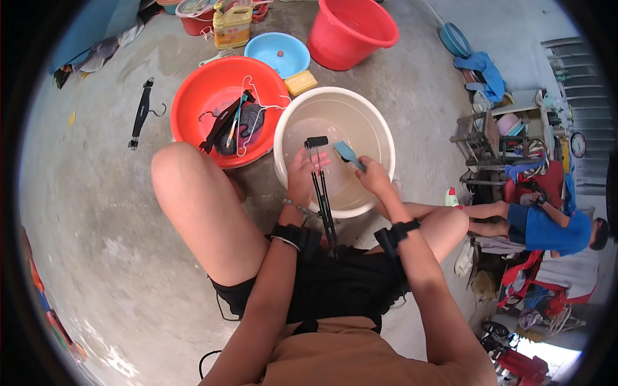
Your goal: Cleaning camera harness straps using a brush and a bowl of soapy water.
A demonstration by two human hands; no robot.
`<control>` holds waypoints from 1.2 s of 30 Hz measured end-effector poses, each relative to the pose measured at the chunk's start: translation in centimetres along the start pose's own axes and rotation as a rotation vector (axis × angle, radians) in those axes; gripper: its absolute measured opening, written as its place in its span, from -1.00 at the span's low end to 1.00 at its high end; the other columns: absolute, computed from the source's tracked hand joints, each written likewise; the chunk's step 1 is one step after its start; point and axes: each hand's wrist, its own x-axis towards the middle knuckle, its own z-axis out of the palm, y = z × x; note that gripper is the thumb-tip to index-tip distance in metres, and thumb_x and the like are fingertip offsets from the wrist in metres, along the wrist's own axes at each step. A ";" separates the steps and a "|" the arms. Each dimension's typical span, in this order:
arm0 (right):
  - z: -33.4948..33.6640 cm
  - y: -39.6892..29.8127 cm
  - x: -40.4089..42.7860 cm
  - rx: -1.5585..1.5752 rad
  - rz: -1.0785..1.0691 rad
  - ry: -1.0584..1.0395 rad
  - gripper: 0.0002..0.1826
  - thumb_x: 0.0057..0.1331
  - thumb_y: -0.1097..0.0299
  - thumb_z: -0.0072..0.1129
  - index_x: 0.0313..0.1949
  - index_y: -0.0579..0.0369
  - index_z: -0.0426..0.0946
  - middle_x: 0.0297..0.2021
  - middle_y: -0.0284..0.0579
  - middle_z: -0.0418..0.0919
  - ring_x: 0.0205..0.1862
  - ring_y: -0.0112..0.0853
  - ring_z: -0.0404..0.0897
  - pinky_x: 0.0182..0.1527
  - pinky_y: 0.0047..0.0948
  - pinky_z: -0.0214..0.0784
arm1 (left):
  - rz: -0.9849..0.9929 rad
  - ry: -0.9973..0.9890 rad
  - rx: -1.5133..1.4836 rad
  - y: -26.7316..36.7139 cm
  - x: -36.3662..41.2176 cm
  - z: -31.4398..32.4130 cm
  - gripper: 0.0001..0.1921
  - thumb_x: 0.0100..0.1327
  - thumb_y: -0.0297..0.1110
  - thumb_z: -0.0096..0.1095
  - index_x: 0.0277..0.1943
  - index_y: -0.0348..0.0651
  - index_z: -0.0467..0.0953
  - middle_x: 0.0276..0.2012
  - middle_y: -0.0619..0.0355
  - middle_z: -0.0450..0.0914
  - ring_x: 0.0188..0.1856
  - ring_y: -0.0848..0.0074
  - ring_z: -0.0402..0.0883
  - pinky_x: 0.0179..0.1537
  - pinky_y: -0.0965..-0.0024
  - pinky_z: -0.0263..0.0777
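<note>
My left hand [301,172] holds a long black stand-like item [324,205]. It has thin metal rods and a dark block at the top, and its lower end reaches my lap. In my right hand [374,177] is the handle of a blue scrubbing brush [348,153], its head pointing up and left. A gap separates the brush from the item. Both hands are above a cream-coloured plastic tub [387,140] holding cloudy water. To its left sits a red basin [186,103] with a black clothes hanger [223,120], a white wire hanger [258,102] and a toothbrush [233,126].
Beyond the tubs are a yellow soap bar [301,82], a blue basin [260,62], a red bucket [333,48] and a yellow pump jug [232,31]. Another black hanger [142,113] lies on the concrete floor. At right, a person [555,231] stands near cluttered furniture.
</note>
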 end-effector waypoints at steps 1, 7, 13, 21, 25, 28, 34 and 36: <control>1.1 0.3 0.7 0.000 -0.008 -0.001 -0.67 0.08 0.41 0.11 -0.13 0.20 0.45 -0.32 0.21 0.54 -0.18 0.02 0.53 -0.14 -0.19 0.37 | 0.001 -0.008 -0.014 -0.1 0.2 -0.1 -0.43 0.16 -0.60 -0.22 0.28 -0.32 -0.01 -0.05 -0.09 0.49 -0.08 0.34 0.56 -0.17 0.48 0.39; 3.0 3.1 0.2 0.098 -0.112 -0.296 -0.63 0.04 0.41 0.12 -0.12 0.25 0.46 -0.29 0.17 0.56 -0.20 -0.10 0.56 -0.14 -0.27 0.37 | -0.025 -0.042 0.022 -0.1 -0.1 0.7 -0.44 0.12 -0.60 -0.21 0.26 -0.31 0.09 -0.07 -0.06 0.52 -0.12 0.42 0.57 -0.22 0.56 0.37; -6.9 -2.7 -10.3 0.491 -0.019 0.003 -0.69 0.15 0.49 0.10 -0.08 0.22 0.46 -0.56 -0.21 0.43 -0.48 -0.60 0.32 -0.40 -0.59 0.22 | 0.002 -0.046 0.049 0.1 0.3 -0.6 -0.43 0.14 -0.64 -0.19 0.28 -0.27 0.09 0.01 -0.02 0.46 0.01 0.43 0.49 -0.08 0.49 0.36; -3.4 -6.4 -13.1 0.372 -0.111 0.162 -0.74 0.21 0.42 0.10 -0.08 0.11 0.48 -0.59 -0.01 0.49 -0.61 -0.36 0.47 -0.47 -0.48 0.30 | -0.055 -0.202 0.007 -0.3 0.4 -0.3 -0.48 0.13 -0.65 -0.23 0.22 -0.29 0.18 -0.03 0.07 0.46 -0.04 0.52 0.47 -0.11 0.53 0.37; -2.9 -6.6 -10.9 0.317 -0.103 0.185 -0.76 0.23 0.39 0.07 -0.10 0.09 0.48 -0.57 0.11 0.47 -0.54 -0.10 0.52 -0.46 -0.38 0.33 | 0.076 -0.077 -0.074 0.4 0.2 0.8 -0.44 0.08 -0.66 -0.30 0.23 -0.39 0.13 -0.07 0.10 0.42 -0.12 0.49 0.45 -0.15 0.51 0.38; -3.1 -6.5 -11.5 0.265 -0.125 0.142 -0.75 0.23 0.38 0.08 -0.10 0.09 0.48 -0.58 0.10 0.48 -0.57 -0.15 0.52 -0.47 -0.38 0.33 | 0.007 -0.038 -0.138 0.3 0.2 -0.2 -0.44 0.10 -0.63 -0.28 0.24 -0.41 0.10 -0.05 0.07 0.43 -0.11 0.49 0.47 -0.16 0.47 0.37; -5.3 -5.3 -15.9 0.338 0.000 0.026 -0.74 0.22 0.36 0.09 -0.08 0.06 0.48 -0.53 0.11 0.51 -0.49 -0.08 0.55 -0.42 -0.33 0.36 | -0.168 0.047 -0.166 0.4 0.0 0.4 -0.47 0.28 -0.43 -0.24 0.30 -0.36 -0.05 0.03 -0.03 0.44 -0.07 0.39 0.50 -0.12 0.33 0.40; -4.9 -5.8 -16.0 0.316 -0.037 0.073 -0.73 0.22 0.36 0.09 -0.07 0.05 0.47 -0.52 0.11 0.52 -0.46 -0.04 0.55 -0.41 -0.31 0.37 | -0.180 0.012 -0.111 0.5 0.1 0.0 -0.47 0.29 -0.40 -0.23 0.30 -0.34 -0.05 0.03 -0.01 0.44 -0.08 0.40 0.50 -0.13 0.33 0.41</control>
